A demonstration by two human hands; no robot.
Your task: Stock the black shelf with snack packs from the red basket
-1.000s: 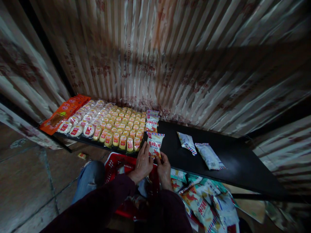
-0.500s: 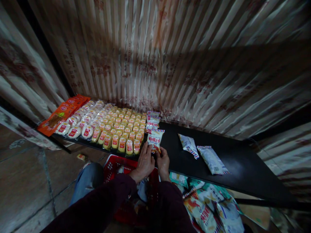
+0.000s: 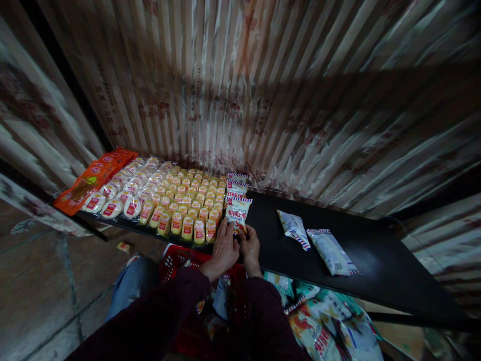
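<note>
Both hands are at the near end of a small white snack bag [image 3: 238,210] with red lettering and a striped top edge. My left hand [image 3: 224,251] lies along its lower left side, fingers together and gripping that edge. The lower right corner is held between the thumb and fingers of my right hand [image 3: 250,249]. Behind this bag, similar bags [image 3: 236,189] stand in a line toward the back of the black shelf [image 3: 270,220]. To the left, rows of yellow wrapped cakes [image 3: 188,225] reach almost to the left hand.
White-wrapped round cakes [image 3: 111,207] and orange packets [image 3: 88,185] fill the shelf's left end. Two bags lie on the right: a crumpled one [image 3: 293,228] and a longer one [image 3: 332,252]. Below are a red basket [image 3: 176,254] and piled snack bags [image 3: 319,331]. Striped sheeting [image 3: 225,100] hangs behind.
The held snack bag has shifted slightly left and back, closer against the bags behind it. Both hands have stayed on it, and the view has tilted a little.
</note>
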